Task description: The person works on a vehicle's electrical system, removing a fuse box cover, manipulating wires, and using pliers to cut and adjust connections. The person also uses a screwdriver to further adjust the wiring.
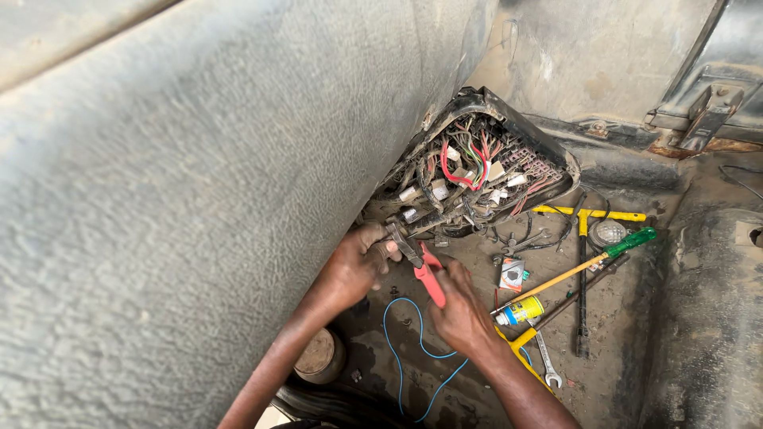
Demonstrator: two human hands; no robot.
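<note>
A broad grey panel (199, 183) fills the space left of both hands, so they work low and close in. Just above them hangs an open black fuse box (485, 159) with its tangle of wires spilling out within reach. Right of the right hand (461, 314) lie a yellow wheel wrench (584, 216), a green-handled screwdriver (592, 264) and a spray can (520, 310) — near for grabbing. That hand closes round red-handled pliers (425, 274), nose aimed at the wiring. The left hand (358, 262) pinches something at the pliers' tip — likely a wire, too small to tell. A blue wire (397, 349) loops below.
</note>
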